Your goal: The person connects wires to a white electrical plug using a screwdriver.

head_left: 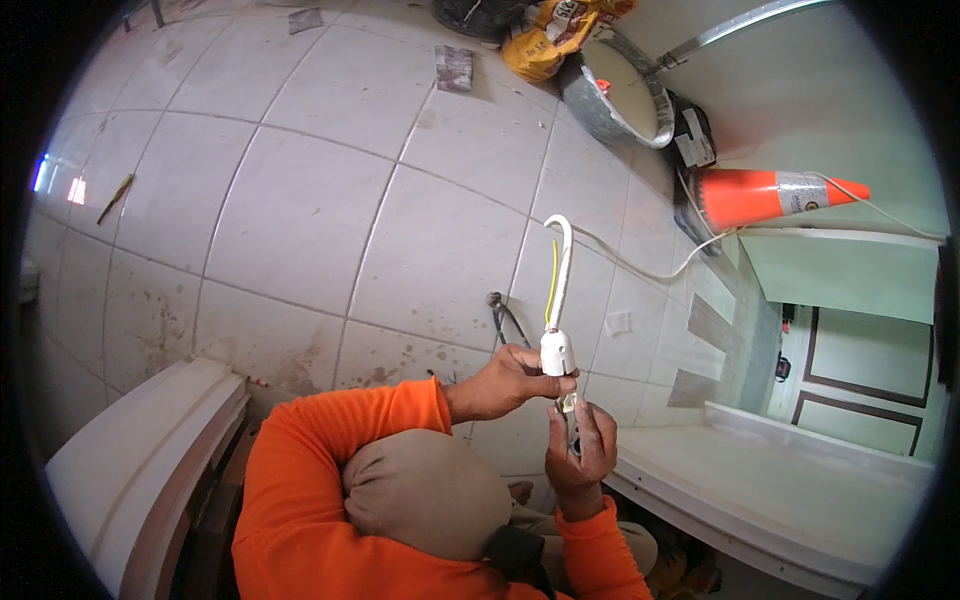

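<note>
My left hand (pixel 505 384) is closed around a white plastic plug cover (pixel 557 352), pinching its lower end between thumb and fingers. Out of the cover's top runs a white cable (pixel 566 262), which hooks over and trails off to the right. A loose yellow-green wire (pixel 553 280) stands alongside that cable. Just below, my right hand (pixel 583 448) is closed on a small pale plug part (pixel 570 403), held close under the cover. The fingers partly hide this part, and whether the two pieces touch I cannot tell.
Pincers with dark handles (pixel 505 315) lie on the tiled floor (pixel 290 200) beyond my hands. An orange traffic cone (pixel 745 197) lies on its side at right. Behind it are a grey tub (pixel 592 108) and a yellow bag (pixel 548 45). A white panel (pixel 150 470) stands at left.
</note>
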Motion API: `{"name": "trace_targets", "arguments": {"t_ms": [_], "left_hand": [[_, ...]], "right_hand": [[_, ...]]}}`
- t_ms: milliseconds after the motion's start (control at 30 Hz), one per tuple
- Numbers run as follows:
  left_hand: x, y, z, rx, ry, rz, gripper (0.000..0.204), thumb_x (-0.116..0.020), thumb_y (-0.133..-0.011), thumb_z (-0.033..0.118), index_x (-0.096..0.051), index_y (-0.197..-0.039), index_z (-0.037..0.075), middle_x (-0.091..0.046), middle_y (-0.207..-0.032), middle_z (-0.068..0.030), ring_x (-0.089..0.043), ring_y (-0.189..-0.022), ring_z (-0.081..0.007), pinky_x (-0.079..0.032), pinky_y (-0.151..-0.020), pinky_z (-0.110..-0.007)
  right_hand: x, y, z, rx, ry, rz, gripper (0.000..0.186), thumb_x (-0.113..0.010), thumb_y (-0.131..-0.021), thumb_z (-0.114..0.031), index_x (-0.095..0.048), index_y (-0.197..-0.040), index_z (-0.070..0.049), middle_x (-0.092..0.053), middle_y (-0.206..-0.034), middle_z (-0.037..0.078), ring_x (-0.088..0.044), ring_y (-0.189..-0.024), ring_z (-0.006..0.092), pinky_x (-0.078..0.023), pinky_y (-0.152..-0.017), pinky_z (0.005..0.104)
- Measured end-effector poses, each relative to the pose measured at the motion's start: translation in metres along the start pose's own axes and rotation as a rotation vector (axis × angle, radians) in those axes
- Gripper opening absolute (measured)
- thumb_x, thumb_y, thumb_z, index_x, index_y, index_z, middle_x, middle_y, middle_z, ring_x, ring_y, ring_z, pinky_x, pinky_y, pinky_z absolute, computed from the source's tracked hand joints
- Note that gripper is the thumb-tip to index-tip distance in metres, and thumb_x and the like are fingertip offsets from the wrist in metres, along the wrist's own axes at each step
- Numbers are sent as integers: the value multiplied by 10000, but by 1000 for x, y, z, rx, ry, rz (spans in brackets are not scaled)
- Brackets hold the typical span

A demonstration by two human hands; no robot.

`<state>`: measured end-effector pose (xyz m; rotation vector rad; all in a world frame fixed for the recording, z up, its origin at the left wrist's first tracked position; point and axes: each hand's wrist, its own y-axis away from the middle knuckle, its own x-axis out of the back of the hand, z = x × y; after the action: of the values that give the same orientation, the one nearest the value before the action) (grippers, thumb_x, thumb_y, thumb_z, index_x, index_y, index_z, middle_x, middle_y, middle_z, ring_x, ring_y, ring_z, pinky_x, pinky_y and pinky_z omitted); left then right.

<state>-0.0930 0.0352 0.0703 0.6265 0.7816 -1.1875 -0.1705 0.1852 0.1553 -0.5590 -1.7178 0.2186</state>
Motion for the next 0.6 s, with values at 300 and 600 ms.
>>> {"name": "trace_targets", "arguments": {"t_ms": [300,600], "left_hand": [[-15,-20,-4,62,280,-62,105,-709,-920,65,-712,-1024,51,-684,-997,-28,-622,-960,-144,-506,-875,-328],[-18,-27,-8,-1,297,-77,113,-718,-917,80,-717,-1028,60,-684,-1010,-33,-610,-984,-143,-494,-896,-350]], "right_hand": [[11,-2,10,-30,72,33,432,-831,-757,-14,-626,-1135,30,-614,-1082,166,-653,-940,303,-573,-762,375],[27,-4,27,67,77,40,443,-809,-777,-12,-626,-1179,14,-627,-1108,181,-658,-904,284,-564,-677,327]]}}
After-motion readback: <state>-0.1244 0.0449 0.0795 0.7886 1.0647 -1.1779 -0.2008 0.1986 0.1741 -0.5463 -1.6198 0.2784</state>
